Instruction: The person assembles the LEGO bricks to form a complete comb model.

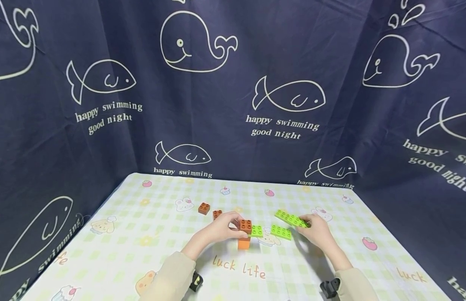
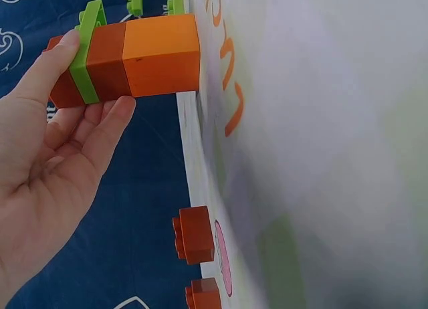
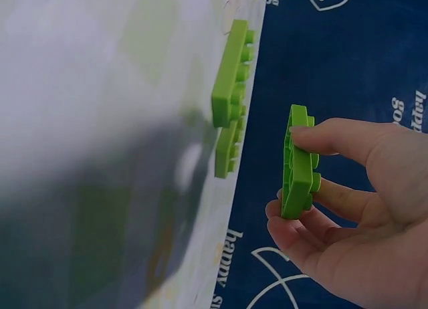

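Observation:
My left hand (image 1: 222, 228) grips the upper part of an upright stack of toy building bricks, thumb on one side and fingers on the other. The stack has an orange block (image 2: 162, 55) at the bottom, then a brown brick (image 2: 107, 53), a thin green plate (image 2: 83, 65) and another brown brick (image 1: 245, 225) on top. The green plate juts out to the right from between the brown bricks. To the right, my right hand (image 1: 317, 230) pinches a green studded plate (image 3: 301, 165) between thumb and fingers, held above the table.
Further green plates (image 1: 280, 232) lie on the table between and beyond the hands. Two loose brown bricks (image 1: 204, 208) sit left of the stack, partly behind the left hand. A checked cloth (image 1: 142, 217) covers the table; a dark blue curtain (image 1: 225, 104) hangs behind.

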A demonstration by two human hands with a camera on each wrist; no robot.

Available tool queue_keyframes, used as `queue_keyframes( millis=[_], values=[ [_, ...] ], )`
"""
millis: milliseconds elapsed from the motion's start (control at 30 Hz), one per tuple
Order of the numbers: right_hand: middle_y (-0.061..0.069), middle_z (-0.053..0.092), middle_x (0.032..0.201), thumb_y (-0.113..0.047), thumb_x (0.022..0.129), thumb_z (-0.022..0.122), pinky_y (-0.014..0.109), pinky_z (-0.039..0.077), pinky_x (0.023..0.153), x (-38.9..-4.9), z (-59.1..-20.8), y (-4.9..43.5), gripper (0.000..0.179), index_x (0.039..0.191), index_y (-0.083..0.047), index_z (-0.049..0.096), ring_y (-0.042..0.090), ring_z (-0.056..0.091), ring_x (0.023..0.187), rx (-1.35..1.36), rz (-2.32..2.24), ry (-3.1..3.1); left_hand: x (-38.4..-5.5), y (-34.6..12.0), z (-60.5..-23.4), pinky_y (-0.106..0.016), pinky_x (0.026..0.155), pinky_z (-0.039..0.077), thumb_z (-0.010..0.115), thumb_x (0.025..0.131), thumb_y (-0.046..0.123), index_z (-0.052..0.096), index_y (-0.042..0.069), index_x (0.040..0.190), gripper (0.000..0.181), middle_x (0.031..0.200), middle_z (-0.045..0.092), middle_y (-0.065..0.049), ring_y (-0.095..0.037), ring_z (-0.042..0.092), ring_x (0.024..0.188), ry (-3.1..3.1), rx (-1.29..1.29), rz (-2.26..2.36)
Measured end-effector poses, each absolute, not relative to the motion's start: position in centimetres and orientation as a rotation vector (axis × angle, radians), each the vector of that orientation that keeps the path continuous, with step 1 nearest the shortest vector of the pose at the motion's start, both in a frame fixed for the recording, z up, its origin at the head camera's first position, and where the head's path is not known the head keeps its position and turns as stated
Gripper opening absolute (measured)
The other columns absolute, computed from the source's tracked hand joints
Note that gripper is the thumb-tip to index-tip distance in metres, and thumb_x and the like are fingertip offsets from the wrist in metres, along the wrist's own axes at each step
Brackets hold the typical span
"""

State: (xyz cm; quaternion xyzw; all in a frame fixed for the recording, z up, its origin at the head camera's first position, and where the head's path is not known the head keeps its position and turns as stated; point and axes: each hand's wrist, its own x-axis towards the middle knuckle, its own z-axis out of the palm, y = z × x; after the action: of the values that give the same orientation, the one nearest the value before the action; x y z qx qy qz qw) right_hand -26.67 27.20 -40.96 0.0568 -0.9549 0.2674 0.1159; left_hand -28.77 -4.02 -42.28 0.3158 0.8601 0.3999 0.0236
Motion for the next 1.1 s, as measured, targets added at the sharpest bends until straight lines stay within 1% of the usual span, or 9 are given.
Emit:
queue_keyframes(
  millis=[133,233,367,533,667,833,1000,1100],
  values=[
    [0.028,0.062,0.106,-0.012,0.076,0.071,0.057,0.044,0.092,-26.6,-40.5,26.7,0.043,0.112,0.011,0.060,0.042,0.057,0.099,0.178,0.772,-2.783,-28.7,-4.0,-42.1,-0.025,0.085,0.051,0.075,0.079,0.036,0.061,0.012,0.107,0.039,0.102,0.061,0.004,-0.007,0.060,0.092,2.662,0.957,1.234],
    [0.025,0.062,0.103,-0.011,0.075,0.071,0.055,0.046,0.088,-26.4,-40.0,26.1,0.044,0.111,0.011,0.061,0.039,0.058,0.095,0.194,0.772,-2.775,-28.7,-4.0,-42.0,-0.028,0.087,0.051,0.074,0.079,0.037,0.062,0.012,0.108,0.040,0.103,0.062,0.003,-0.008,0.060,0.092,2.662,0.945,1.233],
    [0.026,0.061,0.104,-0.013,0.075,0.072,0.054,0.047,0.087,-26.3,-39.5,25.5,0.044,0.112,0.010,0.061,0.038,0.059,0.094,0.212,0.769,-2.774,-28.7,-4.1,-42.0,-0.031,0.089,0.051,0.074,0.078,0.037,0.062,0.012,0.108,0.041,0.103,0.062,0.003,-0.009,0.060,0.093,2.660,0.930,1.233],
    [0.027,0.061,0.108,-0.012,0.076,0.072,0.054,0.046,0.090,-26.4,-39.3,25.0,0.042,0.111,0.008,0.062,0.039,0.058,0.098,0.219,0.787,-2.760,-28.8,-4.1,-41.9,-0.029,0.087,0.050,0.074,0.078,0.038,0.061,0.014,0.104,0.038,0.102,0.061,0.005,-0.008,0.059,0.092,2.659,0.921,1.233],
    [0.026,0.062,0.106,-0.011,0.076,0.072,0.053,0.047,0.088,-26.4,-39.2,24.4,0.039,0.110,0.007,0.063,0.038,0.058,0.097,0.247,0.794,-2.736,-28.9,-4.0,-42.0,-0.031,0.088,0.051,0.075,0.078,0.037,0.061,0.013,0.103,0.037,0.102,0.061,0.004,-0.008,0.059,0.092,2.658,0.920,1.236],
    [0.024,0.063,0.104,-0.010,0.075,0.072,0.052,0.047,0.087,-26.3,-39.1,23.5,0.038,0.109,0.006,0.064,0.037,0.059,0.096,0.288,0.783,-2.711,-28.9,-4.0,-42.1,-0.028,0.087,0.051,0.075,0.078,0.037,0.061,0.012,0.106,0.039,0.102,0.061,0.004,-0.008,0.060,0.092,2.660,0.921,1.229],
    [0.023,0.063,0.104,-0.010,0.075,0.072,0.051,0.048,0.086,-26.2,-39.0,22.9,0.039,0.110,0.005,0.064,0.036,0.059,0.095,0.296,0.787,-2.710,-28.9,-3.9,-42.1,-0.024,0.083,0.051,0.075,0.079,0.036,0.061,0.014,0.100,0.034,0.099,0.060,0.006,-0.007,0.059,0.091,2.652,0.913,1.235],
    [0.022,0.063,0.106,-0.010,0.075,0.071,0.051,0.048,0.088,-26.2,-39.1,22.6,0.039,0.111,0.005,0.064,0.036,0.059,0.097,0.297,0.808,-2.708,-28.8,-3.9,-42.1,-0.022,0.081,0.050,0.075,0.078,0.036,0.060,0.015,0.098,0.032,0.099,0.060,0.006,-0.007,0.059,0.091,2.649,0.911,1.241]
  ],
)
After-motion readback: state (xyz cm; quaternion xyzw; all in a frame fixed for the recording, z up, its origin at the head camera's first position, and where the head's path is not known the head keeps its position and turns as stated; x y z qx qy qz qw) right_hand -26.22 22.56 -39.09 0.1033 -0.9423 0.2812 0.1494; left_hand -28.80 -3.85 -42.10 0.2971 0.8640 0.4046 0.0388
